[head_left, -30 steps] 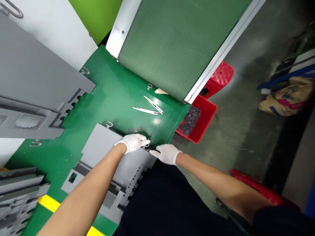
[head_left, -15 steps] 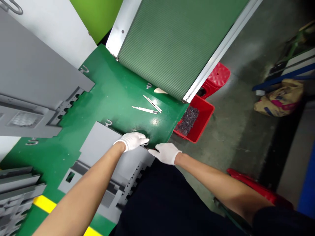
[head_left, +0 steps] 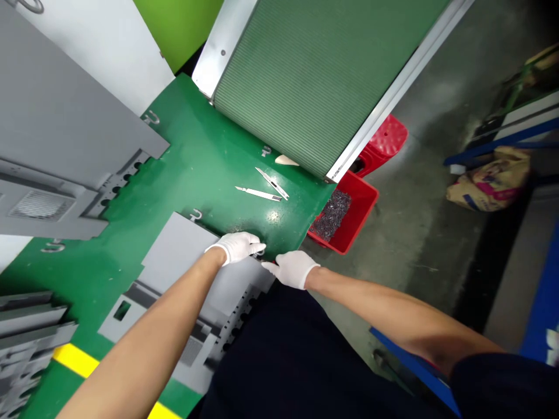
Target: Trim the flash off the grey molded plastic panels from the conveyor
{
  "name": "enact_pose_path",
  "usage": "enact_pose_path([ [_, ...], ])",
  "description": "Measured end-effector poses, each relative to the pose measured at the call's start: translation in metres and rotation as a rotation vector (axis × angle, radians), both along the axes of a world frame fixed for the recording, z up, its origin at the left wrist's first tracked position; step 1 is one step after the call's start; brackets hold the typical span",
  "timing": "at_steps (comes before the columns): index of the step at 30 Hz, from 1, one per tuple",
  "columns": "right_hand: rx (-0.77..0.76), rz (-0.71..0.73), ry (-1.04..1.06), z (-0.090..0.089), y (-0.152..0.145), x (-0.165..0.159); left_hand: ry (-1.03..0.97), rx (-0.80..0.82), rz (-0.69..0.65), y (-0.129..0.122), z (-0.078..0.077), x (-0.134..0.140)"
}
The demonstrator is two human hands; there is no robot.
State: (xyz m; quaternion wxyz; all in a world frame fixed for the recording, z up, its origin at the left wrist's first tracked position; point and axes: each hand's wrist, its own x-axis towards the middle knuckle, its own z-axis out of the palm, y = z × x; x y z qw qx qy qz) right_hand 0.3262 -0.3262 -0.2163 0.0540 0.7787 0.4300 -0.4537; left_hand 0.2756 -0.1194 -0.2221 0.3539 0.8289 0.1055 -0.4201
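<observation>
A grey plastic panel (head_left: 174, 250) with cut-outs and a toothed edge lies on the green table in front of me. My left hand (head_left: 241, 247), in a white glove, rests at the panel's far edge with its fingers closed around a small metal hook (head_left: 261, 252). Just to the right, at the panel's corner, my gloved right hand (head_left: 296, 269) is closed, thumb and fingers pointing left. A speck of red shows at its fingertips; what it holds is mostly hidden. Another metal hook (head_left: 196, 215) sits on the same panel edge.
Two slim white-handled craft knives (head_left: 262, 194) lie on the green table (head_left: 196, 157) beyond my hands. A ribbed green conveyor (head_left: 323, 81) ends above it. A red bin (head_left: 360, 203) holds dark scraps. More grey panels (head_left: 65, 116) stand at left.
The view has shifted slightly. Both hands stay at the panel's corner in nearly the same pose; little else differs.
</observation>
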Motion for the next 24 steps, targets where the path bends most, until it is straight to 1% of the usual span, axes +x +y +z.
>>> enact_pose_path([
  [3, -0.017, 0.000, 0.007, 0.000, 0.002, 0.003, -0.005, 0.023, 0.004, 0.000, 0.000, 0.001],
  [8, 0.035, -0.080, 0.002, -0.003, 0.003, 0.004, -0.008, -0.001, 0.004, 0.005, -0.002, 0.002],
  [14, 0.035, -0.086, 0.012, -0.001, 0.007, 0.005, 0.001, -0.009, 0.009, 0.006, -0.004, 0.003],
  [19, 0.006, -0.049, 0.011, 0.000, 0.013, 0.004, -0.003, -0.030, 0.024, 0.007, -0.007, 0.002],
  [24, 0.010, 0.033, -0.011, -0.006, 0.014, 0.005, -0.011, -0.047, 0.051, 0.008, -0.020, -0.002],
])
